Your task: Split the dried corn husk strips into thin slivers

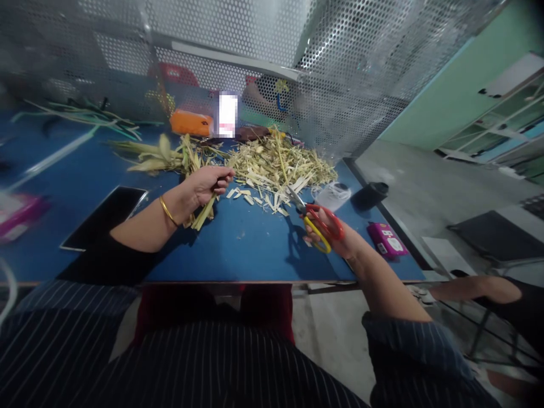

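Observation:
My left hand point(211, 182), with a gold bangle at its wrist, is closed with the fingers curled. Pale green-yellow husk strips point(204, 214) come out below its palm, and its fingers hide how they are gripped. Behind it lie more husks point(159, 154) with leafy ends. My right hand point(325, 226) is wrapped round scissors point(327, 222) with one red and one yellow handle loop. The blades point forward and left, toward the front edge of a heap of cut husk pieces point(280, 161). Short pale cuttings point(250, 196) are scattered between my hands.
On the blue table point(250, 249) are a black flat tablet-like panel point(106, 218), a purple packet point(386, 239), a black cylinder point(369, 195) and a white coil point(334, 195). A perforated screen point(238, 34) stands behind, near an orange pouch point(191, 122). A person's arm point(476, 288) shows at right.

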### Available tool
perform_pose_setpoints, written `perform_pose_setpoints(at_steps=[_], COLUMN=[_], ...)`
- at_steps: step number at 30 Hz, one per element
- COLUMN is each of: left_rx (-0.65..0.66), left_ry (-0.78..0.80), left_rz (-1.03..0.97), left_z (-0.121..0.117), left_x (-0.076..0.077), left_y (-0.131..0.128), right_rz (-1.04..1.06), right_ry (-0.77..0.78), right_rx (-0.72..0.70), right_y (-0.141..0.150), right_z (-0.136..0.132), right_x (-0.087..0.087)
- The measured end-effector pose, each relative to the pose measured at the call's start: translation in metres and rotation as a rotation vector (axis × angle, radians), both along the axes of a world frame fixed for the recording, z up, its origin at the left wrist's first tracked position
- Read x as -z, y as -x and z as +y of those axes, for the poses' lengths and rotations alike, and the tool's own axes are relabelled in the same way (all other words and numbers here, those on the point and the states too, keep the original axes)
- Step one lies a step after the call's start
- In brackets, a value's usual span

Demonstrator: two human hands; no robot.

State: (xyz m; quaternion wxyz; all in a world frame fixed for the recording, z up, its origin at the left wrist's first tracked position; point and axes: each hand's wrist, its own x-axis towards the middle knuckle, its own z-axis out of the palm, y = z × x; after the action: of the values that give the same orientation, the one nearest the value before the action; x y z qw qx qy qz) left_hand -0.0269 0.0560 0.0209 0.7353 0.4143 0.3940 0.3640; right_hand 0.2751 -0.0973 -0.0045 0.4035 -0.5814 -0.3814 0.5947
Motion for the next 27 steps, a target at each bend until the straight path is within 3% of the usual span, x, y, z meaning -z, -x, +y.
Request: perform_pose_setpoints(at_steps=[7,11,16,27], left_rx=[0.039,0.031,0.040,-0.045], left_ry=[-0.020,-0.021,-0.039,-0.002], left_rz=[-0.022,-0.006,0.002,0.008], left_z=[0.005,0.003,0.003,0.004], left_x=[0.006,0.004,0.005,0.000], left_y=[0.004,0.002,0.002,0.003], right_rz=[0.025,0.069,0.113,0.058], right_ry=[0.010,-0.068,-0.058,-0.029], right_rx=[0.029,0.070,0.106,0.003], right_y=[-0.001,0.000,0.003,-0.005], right_z=[-0.020,-0.011,0.004,-0.015], right_x=[-0.001,0.002,0.004,0.009])
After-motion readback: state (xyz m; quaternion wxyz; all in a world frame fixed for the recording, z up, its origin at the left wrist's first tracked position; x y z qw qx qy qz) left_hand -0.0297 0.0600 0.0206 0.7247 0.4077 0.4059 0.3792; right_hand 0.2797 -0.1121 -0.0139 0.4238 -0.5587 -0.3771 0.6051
